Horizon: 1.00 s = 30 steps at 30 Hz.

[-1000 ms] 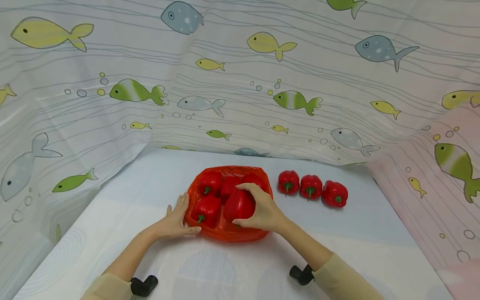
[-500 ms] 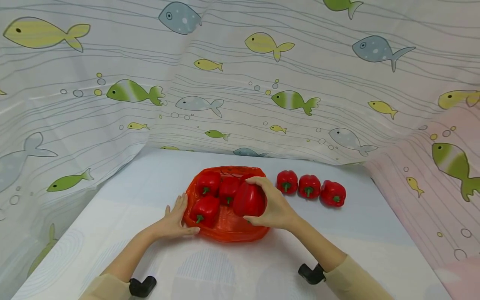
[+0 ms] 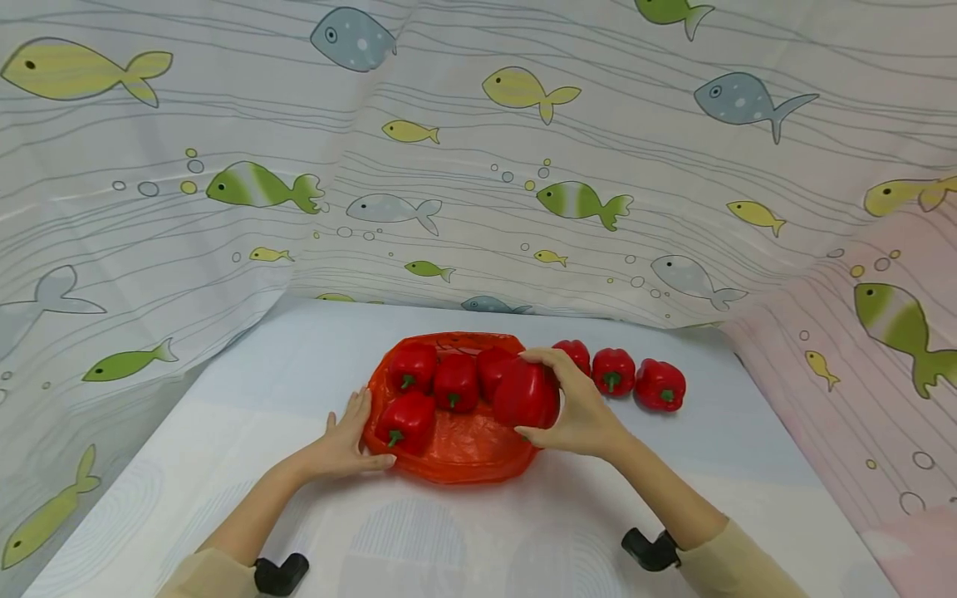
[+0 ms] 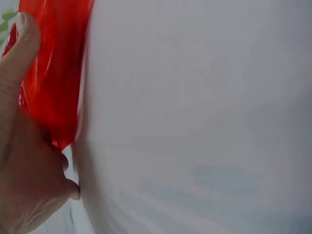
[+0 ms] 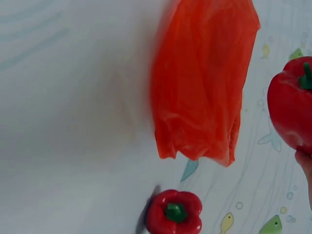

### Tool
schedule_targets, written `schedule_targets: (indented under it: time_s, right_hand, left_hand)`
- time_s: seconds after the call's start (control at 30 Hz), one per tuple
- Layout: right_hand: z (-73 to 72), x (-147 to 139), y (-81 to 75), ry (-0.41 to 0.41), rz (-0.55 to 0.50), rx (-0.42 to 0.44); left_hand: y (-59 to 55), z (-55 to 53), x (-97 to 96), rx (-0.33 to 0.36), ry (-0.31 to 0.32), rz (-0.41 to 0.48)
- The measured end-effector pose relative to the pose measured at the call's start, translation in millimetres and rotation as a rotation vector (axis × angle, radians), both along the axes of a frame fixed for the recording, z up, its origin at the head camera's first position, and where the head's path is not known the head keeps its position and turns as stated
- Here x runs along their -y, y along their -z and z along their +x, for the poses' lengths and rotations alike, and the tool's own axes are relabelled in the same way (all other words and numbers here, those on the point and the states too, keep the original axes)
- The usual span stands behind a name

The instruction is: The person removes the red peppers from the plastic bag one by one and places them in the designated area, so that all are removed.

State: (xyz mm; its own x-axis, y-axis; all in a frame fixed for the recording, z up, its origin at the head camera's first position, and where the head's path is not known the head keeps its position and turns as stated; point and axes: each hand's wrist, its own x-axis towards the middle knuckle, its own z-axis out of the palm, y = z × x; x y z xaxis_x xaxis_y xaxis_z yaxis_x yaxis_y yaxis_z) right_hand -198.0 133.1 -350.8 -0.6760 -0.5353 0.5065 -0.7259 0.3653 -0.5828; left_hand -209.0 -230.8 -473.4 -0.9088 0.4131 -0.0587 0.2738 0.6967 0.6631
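"Where's the pepper (image 3: pixel 526 392)?"
"In my right hand (image 3: pixel 586 415), fingers gripping it, over the right rim of the bag (image 3: pixel 474 444)."
"Your left hand (image 3: pixel 345 438)?"
"Straight fingers, touching the bag's left side. Four peppers (image 3: pixel 456 382) lie inside."

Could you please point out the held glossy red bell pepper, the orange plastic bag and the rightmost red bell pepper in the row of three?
Held glossy red bell pepper (image 3: pixel 524 394): head view, rounded side.
Orange plastic bag (image 5: pixel 199 90): right wrist view, outer wall.
Rightmost red bell pepper (image 3: pixel 659 383): head view, rounded side.
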Motion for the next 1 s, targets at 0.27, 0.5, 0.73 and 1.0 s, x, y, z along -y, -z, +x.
schedule_targets:
  time_s: [0.27,0.5,0.73,1.0]
  right_hand:
    - [2.2,-19,-6.3,0.046,0.002,-0.037]
    - [5.9,-34,-10.7,0.103,0.019,-0.045]
    - [8.1,-45,-12.0,0.132,0.039,-0.064]
    - [-2.7,-67,2.9,0.15,0.074,-0.083]
  left_hand:
    - [-0.9,1.0,-0.3,-0.003,-0.001,0.007]
    - [-1.5,1.6,-0.8,0.004,-0.005,0.005]
    - [-0.8,1.7,-0.1,0.004,0.0,0.015]
    - [-3.3,2.1,-0.3,0.006,0.002,0.005]
